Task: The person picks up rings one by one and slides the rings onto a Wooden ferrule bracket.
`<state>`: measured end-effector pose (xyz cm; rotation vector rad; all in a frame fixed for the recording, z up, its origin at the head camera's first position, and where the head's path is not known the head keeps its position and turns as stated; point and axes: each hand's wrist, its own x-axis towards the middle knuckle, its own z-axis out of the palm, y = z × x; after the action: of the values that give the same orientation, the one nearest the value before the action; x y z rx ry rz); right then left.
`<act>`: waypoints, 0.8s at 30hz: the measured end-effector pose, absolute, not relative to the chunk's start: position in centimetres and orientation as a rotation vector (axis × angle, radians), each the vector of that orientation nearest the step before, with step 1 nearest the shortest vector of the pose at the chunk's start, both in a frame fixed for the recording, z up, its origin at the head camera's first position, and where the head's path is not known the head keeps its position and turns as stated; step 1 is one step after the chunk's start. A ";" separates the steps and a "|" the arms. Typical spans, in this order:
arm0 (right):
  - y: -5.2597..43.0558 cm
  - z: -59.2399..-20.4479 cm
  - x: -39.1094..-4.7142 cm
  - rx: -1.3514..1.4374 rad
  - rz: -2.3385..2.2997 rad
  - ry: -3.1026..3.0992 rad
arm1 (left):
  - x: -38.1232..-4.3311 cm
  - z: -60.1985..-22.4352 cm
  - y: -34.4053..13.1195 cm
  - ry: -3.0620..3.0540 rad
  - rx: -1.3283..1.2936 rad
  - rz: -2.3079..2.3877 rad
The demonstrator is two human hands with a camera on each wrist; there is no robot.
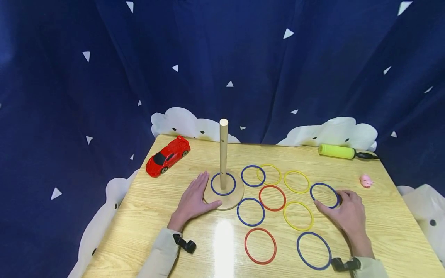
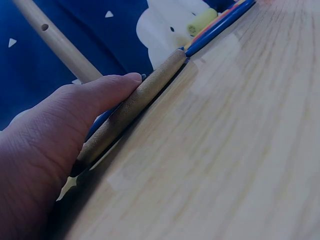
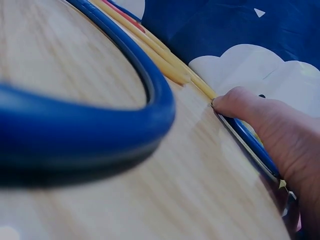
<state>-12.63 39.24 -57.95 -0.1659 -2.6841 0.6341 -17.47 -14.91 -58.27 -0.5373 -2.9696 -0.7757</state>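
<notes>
A wooden post (image 1: 223,154) stands upright on a round wooden base (image 1: 233,198), with a blue ring (image 1: 223,195) lying around its foot. My left hand (image 1: 194,199) rests against the left and front of the base, fingers straight. The left wrist view shows its thumb (image 2: 112,90) lying along the base's rim (image 2: 142,100). On the right, my right hand (image 1: 347,212) grips another blue ring (image 1: 322,183) across its near part, thumb at one side and fingers at the other. In the right wrist view the thumb (image 3: 245,102) touches that ring's edge.
Several blue, red (image 1: 272,186) and yellow (image 1: 296,170) rings lie between the hands; one blue ring (image 1: 307,232) is close to the right wrist. A red toy car (image 1: 168,156) sits back left. Back right are a yellow-green pump (image 1: 336,151) and a small pink toy (image 1: 366,180).
</notes>
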 end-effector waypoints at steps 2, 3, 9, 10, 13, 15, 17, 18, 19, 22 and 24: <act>39.2 -57.9 -12.6 -0.175 0.632 -2.684 | -17.4 -58.2 -14.9 -2.976 -0.534 -0.780; 39.2 -57.9 -12.6 -0.179 0.630 -2.684 | -17.4 -58.2 -14.9 -2.979 -0.533 -0.782; 39.2 -57.9 -12.5 -0.189 0.635 -2.676 | -17.4 -58.2 -14.9 -2.983 -0.534 -0.783; 39.3 -57.9 -12.5 -0.188 0.636 -2.673 | -17.4 -58.2 -14.9 -2.982 -0.535 -0.785; 39.3 -58.0 -12.5 -0.183 0.642 -2.661 | -17.4 -58.3 -14.9 -2.982 -0.535 -0.781; 39.3 -57.9 -12.5 -0.179 0.647 -2.656 | -17.4 -58.3 -14.9 -2.986 -0.533 -0.774; 39.2 -57.8 -12.5 -0.179 0.657 -2.654 | -17.5 -58.3 -14.9 -2.983 -0.537 -0.770; 39.2 -57.7 -12.5 -0.175 0.665 -2.651 | -17.5 -58.3 -14.9 -2.982 -0.538 -0.769; 39.1 -57.5 -12.5 -0.171 0.674 -2.651 | -17.5 -58.3 -14.9 -2.978 -0.541 -0.771; 38.8 -56.8 -12.5 -0.154 0.706 -2.642 | -17.5 -58.3 -14.9 -2.965 -0.548 -0.772; 38.5 -56.1 -12.6 -0.136 0.728 -2.630 | -17.5 -58.3 -14.9 -2.960 -0.548 -0.772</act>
<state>-12.57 38.53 -56.12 -0.1359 -2.6297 0.7278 -17.50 -14.88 -58.26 -0.5476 -2.9605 -0.7723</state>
